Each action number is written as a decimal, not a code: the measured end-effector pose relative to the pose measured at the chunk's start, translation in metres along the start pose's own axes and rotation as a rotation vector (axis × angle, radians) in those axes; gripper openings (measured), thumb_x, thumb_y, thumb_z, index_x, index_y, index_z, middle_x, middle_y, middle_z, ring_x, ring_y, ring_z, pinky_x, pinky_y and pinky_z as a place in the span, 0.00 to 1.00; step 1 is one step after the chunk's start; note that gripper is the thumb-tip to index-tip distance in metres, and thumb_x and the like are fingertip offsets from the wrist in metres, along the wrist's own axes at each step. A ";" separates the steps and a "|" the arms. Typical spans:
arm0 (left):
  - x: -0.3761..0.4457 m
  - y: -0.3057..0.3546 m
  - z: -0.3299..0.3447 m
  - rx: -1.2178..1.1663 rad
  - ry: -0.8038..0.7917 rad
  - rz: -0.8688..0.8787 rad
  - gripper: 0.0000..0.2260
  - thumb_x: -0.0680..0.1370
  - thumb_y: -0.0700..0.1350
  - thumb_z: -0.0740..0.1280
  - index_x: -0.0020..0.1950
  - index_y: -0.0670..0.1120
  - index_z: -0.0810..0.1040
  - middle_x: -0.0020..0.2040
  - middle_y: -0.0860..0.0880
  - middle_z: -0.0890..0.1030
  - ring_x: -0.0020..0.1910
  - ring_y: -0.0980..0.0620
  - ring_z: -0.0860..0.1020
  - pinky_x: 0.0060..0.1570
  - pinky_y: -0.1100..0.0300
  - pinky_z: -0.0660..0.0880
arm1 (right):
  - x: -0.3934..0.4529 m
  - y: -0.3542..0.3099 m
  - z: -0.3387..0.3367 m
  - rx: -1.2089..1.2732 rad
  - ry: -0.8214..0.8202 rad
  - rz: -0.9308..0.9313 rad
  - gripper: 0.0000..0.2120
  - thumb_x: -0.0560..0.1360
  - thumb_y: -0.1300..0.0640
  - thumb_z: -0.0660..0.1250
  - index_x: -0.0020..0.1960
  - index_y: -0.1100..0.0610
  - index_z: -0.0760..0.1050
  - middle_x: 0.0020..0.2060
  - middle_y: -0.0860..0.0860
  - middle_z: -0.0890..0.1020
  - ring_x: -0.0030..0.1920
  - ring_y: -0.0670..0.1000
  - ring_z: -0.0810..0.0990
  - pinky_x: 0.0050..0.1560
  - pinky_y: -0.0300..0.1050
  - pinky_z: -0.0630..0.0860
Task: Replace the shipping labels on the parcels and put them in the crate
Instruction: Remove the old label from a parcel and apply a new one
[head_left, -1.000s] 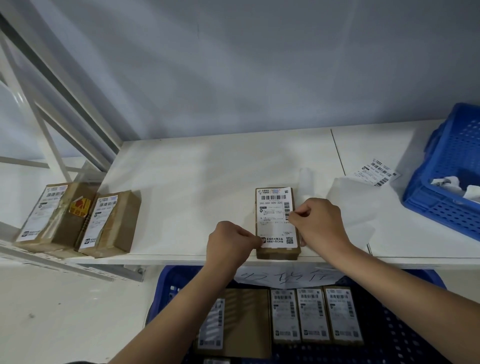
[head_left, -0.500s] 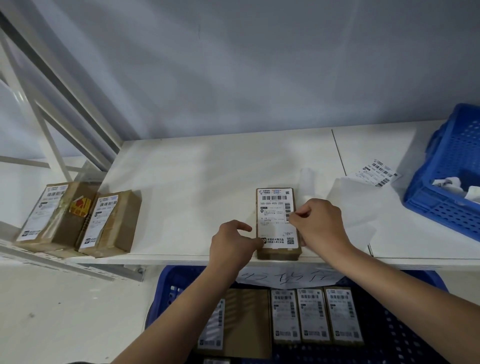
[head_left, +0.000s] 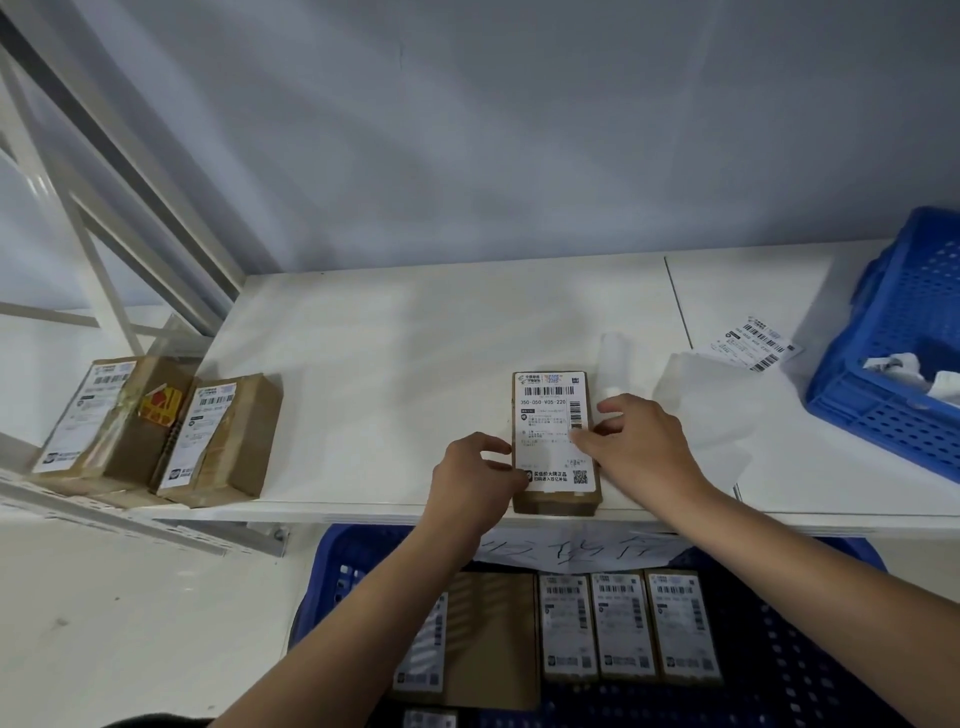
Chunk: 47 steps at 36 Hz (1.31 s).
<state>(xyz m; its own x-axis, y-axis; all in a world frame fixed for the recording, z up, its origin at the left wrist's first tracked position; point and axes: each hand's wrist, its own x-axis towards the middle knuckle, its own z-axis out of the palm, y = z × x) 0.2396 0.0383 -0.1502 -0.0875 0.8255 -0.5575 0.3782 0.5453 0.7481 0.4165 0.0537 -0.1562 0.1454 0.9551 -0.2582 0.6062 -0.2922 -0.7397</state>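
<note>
A small brown parcel (head_left: 553, 499) lies near the front edge of the white shelf (head_left: 389, 364), with a white shipping label (head_left: 550, 415) covering its top. My left hand (head_left: 467, 488) grips its left side, thumb on the label's lower left corner. On the other side, my right hand (head_left: 644, 447) holds the right edge, thumb lying on the label and fingers against the side. Below the shelf stands a blue crate (head_left: 789, 675) holding several labelled parcels (head_left: 623, 623).
Two more labelled parcels (head_left: 114, 415) (head_left: 223, 441) sit at the shelf's left end. A loose label (head_left: 756, 343) and a translucent backing sheet (head_left: 711, 415) lie to the right. A second blue crate (head_left: 883, 410) with crumpled paper stands at far right. A handwritten paper (head_left: 571, 551) hangs on the lower crate.
My left hand's fingers uncurled a little and slid up along the parcel's left edge. My right hand's fingers spread slightly. The parcel has stayed in place.
</note>
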 end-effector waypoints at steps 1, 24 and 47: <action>0.000 0.000 0.000 -0.012 -0.001 -0.001 0.14 0.75 0.36 0.73 0.60 0.47 0.78 0.50 0.47 0.86 0.48 0.48 0.85 0.53 0.50 0.83 | 0.001 0.000 0.000 -0.010 -0.015 -0.002 0.22 0.76 0.50 0.73 0.66 0.59 0.75 0.54 0.52 0.85 0.47 0.44 0.77 0.39 0.28 0.68; 0.004 -0.003 0.000 -0.071 0.020 -0.004 0.14 0.73 0.33 0.73 0.58 0.43 0.82 0.49 0.46 0.86 0.47 0.48 0.86 0.51 0.51 0.84 | -0.014 0.002 -0.002 0.014 -0.256 -0.095 0.21 0.73 0.55 0.77 0.59 0.45 0.70 0.58 0.43 0.78 0.54 0.43 0.75 0.50 0.35 0.69; -0.006 -0.002 0.007 -0.262 -0.038 0.058 0.15 0.80 0.39 0.70 0.66 0.46 0.81 0.53 0.49 0.87 0.51 0.52 0.86 0.55 0.55 0.83 | -0.003 0.006 0.003 0.216 -0.080 0.060 0.12 0.76 0.48 0.73 0.56 0.54 0.84 0.46 0.46 0.87 0.45 0.44 0.84 0.44 0.39 0.78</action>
<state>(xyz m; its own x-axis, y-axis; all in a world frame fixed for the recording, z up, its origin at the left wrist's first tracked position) 0.2463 0.0309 -0.1507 -0.0366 0.8530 -0.5207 0.1300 0.5207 0.8438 0.4173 0.0491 -0.1623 0.1086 0.9315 -0.3473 0.4155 -0.3599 -0.8353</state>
